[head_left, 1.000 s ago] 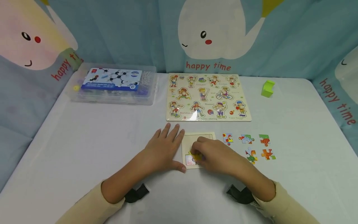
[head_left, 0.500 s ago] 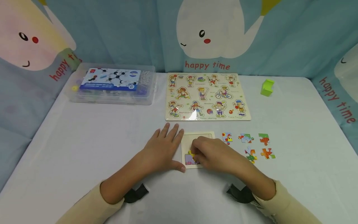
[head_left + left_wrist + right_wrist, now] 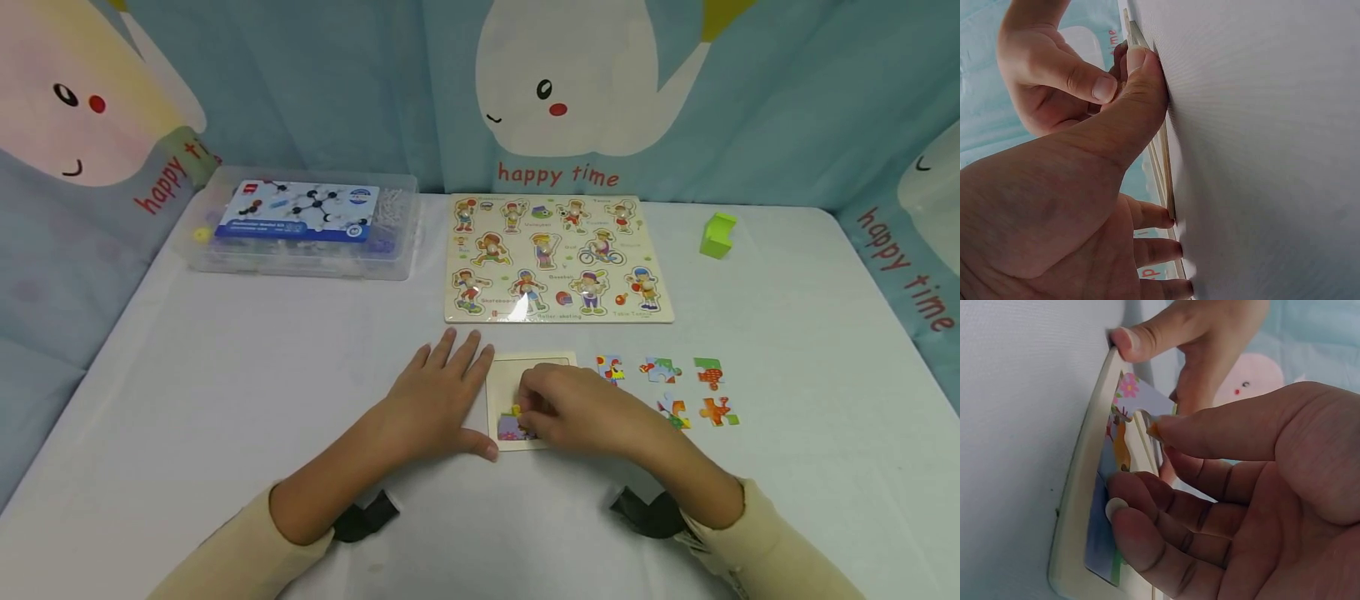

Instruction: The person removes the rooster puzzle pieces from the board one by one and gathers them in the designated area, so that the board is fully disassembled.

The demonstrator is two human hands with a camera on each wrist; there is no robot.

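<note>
A small wooden puzzle tray (image 3: 504, 377) lies on the white table. In its lower left corner sits a purple puzzle piece (image 3: 512, 427) with pink flowers. My left hand (image 3: 435, 408) lies spread along the tray's left side, its thumb at the lower left corner. Over the tray's lower part, my right hand (image 3: 581, 410) has its thumb and index finger together. In the right wrist view they pinch a small puzzle piece (image 3: 1154, 430), of which an orange edge shows; the fingers hide most of it. A blue-toned piece (image 3: 1101, 528) lies in the tray below those fingers.
Right of the tray lie several loose jigsaw pieces (image 3: 662, 370). Behind it is a wooden board (image 3: 558, 287) with sports figures. A clear molecular model kit box (image 3: 300, 265) stands back left, a green block (image 3: 717, 237) back right. A blue curtain (image 3: 360, 92) hangs behind.
My right hand has shifted slightly to the right and its fingers have changed position. The flowered piece, pale with glare one second ago, now shows purple. My left hand stays put.
</note>
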